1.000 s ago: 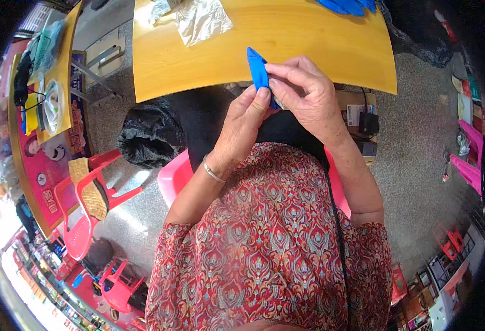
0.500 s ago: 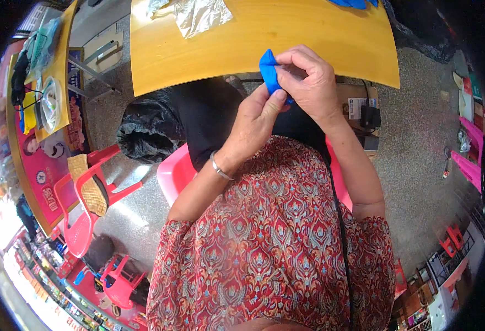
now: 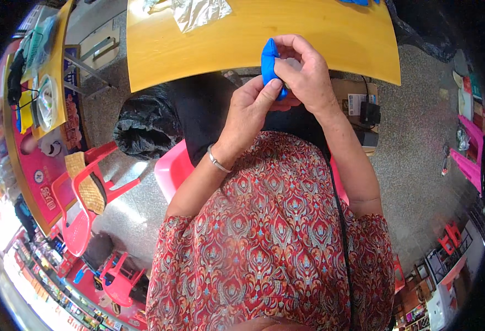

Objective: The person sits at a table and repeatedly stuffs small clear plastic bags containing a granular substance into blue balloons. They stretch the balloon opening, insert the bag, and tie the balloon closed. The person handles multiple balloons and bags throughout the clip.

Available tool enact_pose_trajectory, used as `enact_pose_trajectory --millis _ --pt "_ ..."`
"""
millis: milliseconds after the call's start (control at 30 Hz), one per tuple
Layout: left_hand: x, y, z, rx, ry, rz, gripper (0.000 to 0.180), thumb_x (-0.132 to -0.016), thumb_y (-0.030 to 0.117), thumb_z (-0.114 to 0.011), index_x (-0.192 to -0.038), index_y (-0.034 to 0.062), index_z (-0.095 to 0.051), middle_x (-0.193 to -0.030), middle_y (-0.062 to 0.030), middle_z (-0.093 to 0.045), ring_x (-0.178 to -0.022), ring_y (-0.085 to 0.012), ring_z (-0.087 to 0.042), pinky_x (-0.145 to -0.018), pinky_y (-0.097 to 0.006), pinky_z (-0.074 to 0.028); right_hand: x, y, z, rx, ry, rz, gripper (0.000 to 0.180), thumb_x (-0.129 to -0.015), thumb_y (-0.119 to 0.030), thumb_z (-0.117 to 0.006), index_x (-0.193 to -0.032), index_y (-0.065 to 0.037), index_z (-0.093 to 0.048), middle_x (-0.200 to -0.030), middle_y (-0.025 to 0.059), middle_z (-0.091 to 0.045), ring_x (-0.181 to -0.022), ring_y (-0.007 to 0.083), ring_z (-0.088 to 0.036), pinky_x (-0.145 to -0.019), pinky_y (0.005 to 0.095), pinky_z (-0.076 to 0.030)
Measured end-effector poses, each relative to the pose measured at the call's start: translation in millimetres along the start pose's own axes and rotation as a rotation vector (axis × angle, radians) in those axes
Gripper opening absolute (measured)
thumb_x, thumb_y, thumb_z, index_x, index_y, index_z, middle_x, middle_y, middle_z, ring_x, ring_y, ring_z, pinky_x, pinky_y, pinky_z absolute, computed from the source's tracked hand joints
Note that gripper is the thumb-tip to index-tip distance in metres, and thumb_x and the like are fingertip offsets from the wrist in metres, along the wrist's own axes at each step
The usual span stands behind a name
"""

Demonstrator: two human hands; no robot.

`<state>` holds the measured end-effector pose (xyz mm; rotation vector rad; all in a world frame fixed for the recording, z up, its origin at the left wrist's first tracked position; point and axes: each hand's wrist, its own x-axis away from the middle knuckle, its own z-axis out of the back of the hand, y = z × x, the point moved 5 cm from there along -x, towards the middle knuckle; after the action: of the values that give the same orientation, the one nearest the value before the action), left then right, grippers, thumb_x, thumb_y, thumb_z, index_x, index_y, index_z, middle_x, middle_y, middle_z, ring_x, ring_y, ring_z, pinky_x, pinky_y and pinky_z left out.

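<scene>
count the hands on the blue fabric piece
2: the left hand grips the lower part of the blue fabric piece, and the right hand touches its upper right side. Some fingertips are hidden.

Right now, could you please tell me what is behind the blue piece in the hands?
Beyond the blue piece, the yellow table shows. What the piece's lower part covers, between the left hand and right hand, cannot be seen.
</scene>
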<state>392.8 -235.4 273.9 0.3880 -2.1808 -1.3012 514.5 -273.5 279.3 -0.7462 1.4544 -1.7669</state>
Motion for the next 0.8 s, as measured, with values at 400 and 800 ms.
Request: enact_pose_trajectory --millis 400,800 --pt "6 26 20 0.108 -0.141 0.163 0.037 -0.093 0.036 -0.050 -0.094 -0.0005 -0.059 -0.070 -0.0137 -0.067 -0.055 -0.0174 -0.064 -0.047 -0.020 -0.044 18 -66 21 0.059 -0.436 0.392 0.068 -0.072 -0.018 -0.077 -0.133 -0.010 -0.049 -0.142 0.0151 -0.037 -0.126 0.0274 -0.042 -0.101 0.0361 -0.039" --pt "12 56 32 -0.496 0.146 -0.510 0.052 -0.092 0.043 -0.054 -0.115 -0.0040 -0.056 -0.101 -0.0160 -0.063 -0.091 -0.0174 -0.062 -0.078 -0.028 -0.050 13 -31 10 -0.307 -0.237 -0.017 0.023 -0.089 -0.007 -0.060 -0.111 -0.001 -0.062 -0.100 0.0020 -0.062 -0.092 0.0070 -0.058 -0.080 0.0221 -0.048"
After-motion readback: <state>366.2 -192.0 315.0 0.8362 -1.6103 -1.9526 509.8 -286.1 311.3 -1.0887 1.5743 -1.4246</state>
